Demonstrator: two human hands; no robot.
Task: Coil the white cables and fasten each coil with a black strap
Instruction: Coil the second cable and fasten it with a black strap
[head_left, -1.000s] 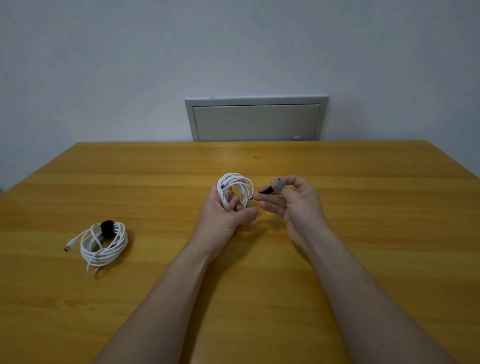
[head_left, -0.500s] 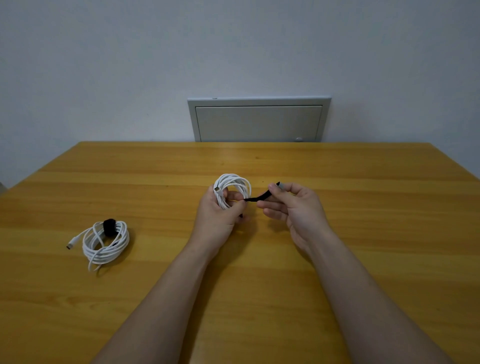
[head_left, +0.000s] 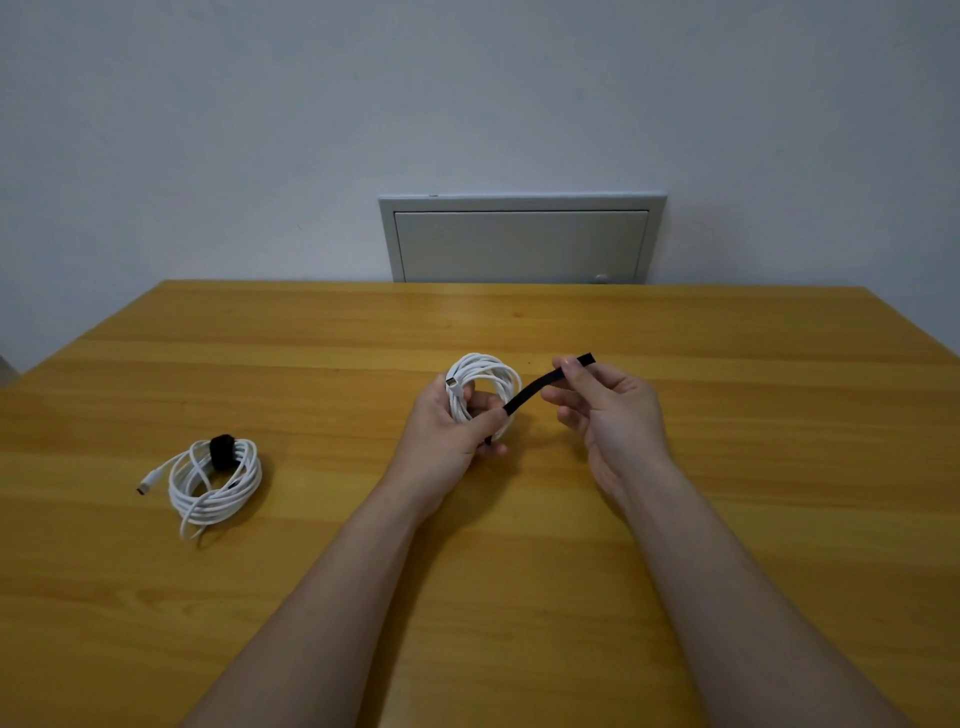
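White coil (head_left: 485, 370) clasped in left hand (head_left: 441, 441) | right hand (head_left: 615, 415) grip pinching black strap (head_left: 535, 391)

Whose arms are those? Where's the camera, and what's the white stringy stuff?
Those are a person's bare arms, no machine. The camera sits on their head and looks down, so you see what they see. The left hand holds a coil of white cable over the wooden table. The right hand pinches a black strap that stretches to the coil, where the left thumb pins it. Further left on the table lies a second coil, already fastened with a second strap.
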